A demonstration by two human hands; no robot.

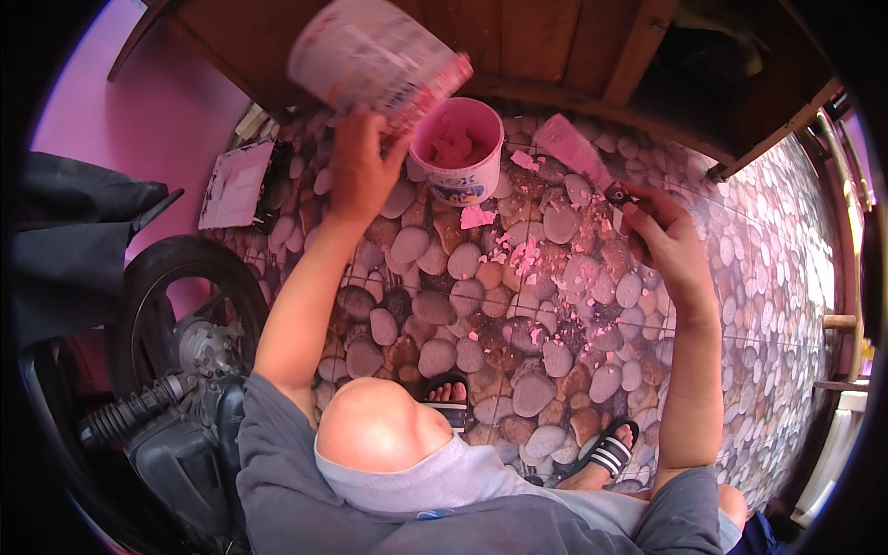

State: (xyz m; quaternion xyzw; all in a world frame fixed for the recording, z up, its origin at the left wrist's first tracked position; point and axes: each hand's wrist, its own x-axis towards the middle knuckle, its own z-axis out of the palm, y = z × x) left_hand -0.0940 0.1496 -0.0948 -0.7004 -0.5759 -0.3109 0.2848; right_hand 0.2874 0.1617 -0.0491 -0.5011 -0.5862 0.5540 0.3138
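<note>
My left hand (pixel 363 168) is closed on the lower edge of a large white bucket (pixel 365 51), which is tilted and blurred by motion. Its red-marked end (pixel 435 91) leans toward a smaller pail (pixel 467 180) on the floor. Pink chunks (pixel 453 146) lie inside that upright pail, whose wall is whitish outside and pink inside. Over on the right, my right hand (pixel 661 231) grips a putty knife (pixel 575 153) by its dark handle. The wide blade is coated in pink and points up and left, toward the pail but apart from it.
Pink flakes (pixel 523 257) are scattered over the pebble-patterned floor (pixel 398 296). A pink-smeared flat board (pixel 236 185) lies at the left, near a motorbike wheel (pixel 190 296). Wooden furniture (pixel 536 42) stands along the far side. My sandalled feet (pixel 610 451) are close by.
</note>
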